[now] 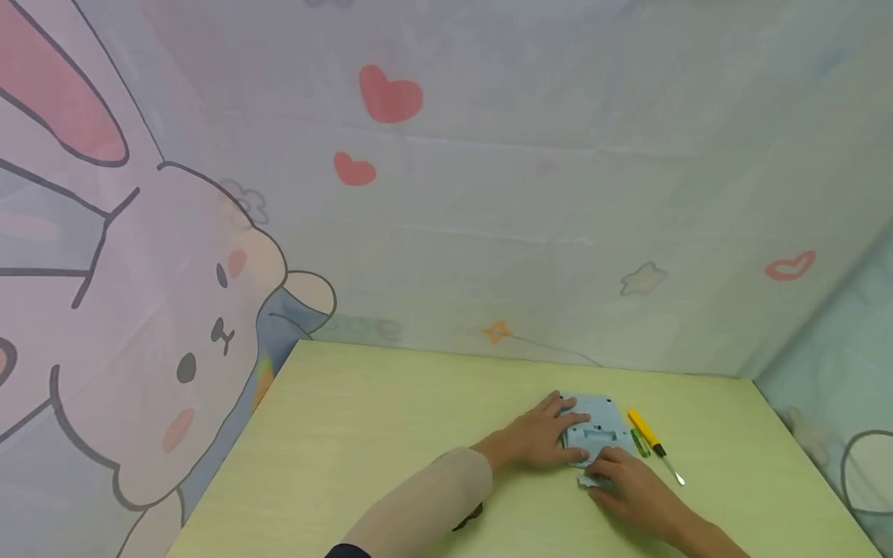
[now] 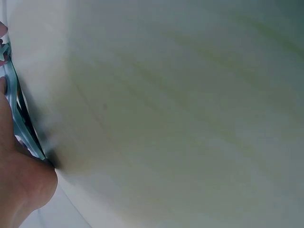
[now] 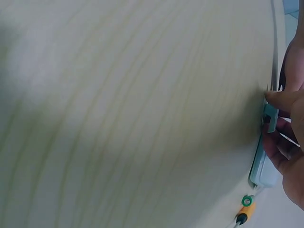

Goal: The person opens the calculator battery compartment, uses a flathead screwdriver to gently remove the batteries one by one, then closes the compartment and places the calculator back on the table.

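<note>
Left hand [image 1: 547, 435] is lying spread over the nine-o'clock edge of a pale-blue device casing [image 1: 600, 435] on the worktop [image 1: 391, 418]; right hand [image 1: 631, 488] is pinching a small cover [image 1: 589, 482] at six o'clock; uneven pressing risks skidding the casing, weak pinching dropping the cover.

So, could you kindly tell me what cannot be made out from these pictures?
Pale-blue device: head view; its underside is hidden against the table.
Small blue piece: head view; partly covered by the right grip.
Dark shape: head view; partly behind the beige sleeve, so unidentifiable.
Green item: head view; too small to identify.
Screwdriver: right wrist view; its tip is cut off by the bottom edge.
</note>
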Demonstrator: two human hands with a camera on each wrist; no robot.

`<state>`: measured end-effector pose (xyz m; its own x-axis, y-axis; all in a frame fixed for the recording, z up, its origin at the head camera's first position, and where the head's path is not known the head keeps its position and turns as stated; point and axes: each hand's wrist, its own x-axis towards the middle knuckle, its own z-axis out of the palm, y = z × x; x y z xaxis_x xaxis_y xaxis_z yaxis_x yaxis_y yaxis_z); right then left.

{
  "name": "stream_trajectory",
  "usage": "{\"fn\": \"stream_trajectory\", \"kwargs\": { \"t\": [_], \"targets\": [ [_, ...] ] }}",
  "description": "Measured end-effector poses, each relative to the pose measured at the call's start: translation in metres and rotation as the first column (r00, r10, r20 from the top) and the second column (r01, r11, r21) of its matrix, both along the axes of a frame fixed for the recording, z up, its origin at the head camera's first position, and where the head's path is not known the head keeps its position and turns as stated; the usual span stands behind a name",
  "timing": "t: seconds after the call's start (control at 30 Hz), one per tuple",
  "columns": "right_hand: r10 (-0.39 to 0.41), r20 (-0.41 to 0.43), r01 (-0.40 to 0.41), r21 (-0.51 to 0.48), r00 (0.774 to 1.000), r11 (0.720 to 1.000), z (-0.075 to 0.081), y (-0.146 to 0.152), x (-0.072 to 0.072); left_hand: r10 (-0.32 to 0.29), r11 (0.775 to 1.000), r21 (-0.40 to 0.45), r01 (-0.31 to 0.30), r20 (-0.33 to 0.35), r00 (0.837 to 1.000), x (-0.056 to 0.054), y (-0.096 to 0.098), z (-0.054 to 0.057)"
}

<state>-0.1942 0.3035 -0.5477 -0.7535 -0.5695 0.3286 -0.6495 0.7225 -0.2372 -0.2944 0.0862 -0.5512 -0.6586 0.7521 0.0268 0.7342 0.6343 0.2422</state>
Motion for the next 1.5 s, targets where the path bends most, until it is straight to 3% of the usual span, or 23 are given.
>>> {"fn": "stream_trajectory", "kwargs": {
  "t": [0.13,0.37,0.67,1.07,1.23,1.5],
  "targets": [
    [-0.001,0.013,0.001,-0.008,1.000,1.000,0.001,-0.001,-0.001,0.001,1.000,0.003,-0.001,-0.007,1.000,-0.002,0.001,-0.002],
    [0.001,0.130,-0.001,-0.002,0.992,1.000,0.005,0.001,0.000,-0.003,1.000,0.010,0.003,-0.003,1.000,-0.003,0.001,-0.004],
    [0.013,0.206,-0.015,0.008,0.979,1.000,0.011,0.002,0.002,-0.006,1.000,0.005,0.006,0.000,1.000,-0.001,0.000,-0.003],
    [-0.020,0.180,0.000,0.113,0.984,0.994,0.016,0.000,0.000,-0.013,1.000,0.007,0.013,0.004,1.000,-0.001,0.000,-0.003],
    [-0.026,0.134,0.016,0.078,0.991,0.997,0.019,0.000,-0.002,-0.017,1.000,0.008,0.016,0.013,1.000,-0.002,0.000,-0.003],
    [-0.110,0.148,0.107,0.026,0.983,0.994,0.028,0.005,-0.009,-0.010,1.000,-0.012,0.010,0.001,1.000,-0.002,0.001,-0.005]
  ]
}}
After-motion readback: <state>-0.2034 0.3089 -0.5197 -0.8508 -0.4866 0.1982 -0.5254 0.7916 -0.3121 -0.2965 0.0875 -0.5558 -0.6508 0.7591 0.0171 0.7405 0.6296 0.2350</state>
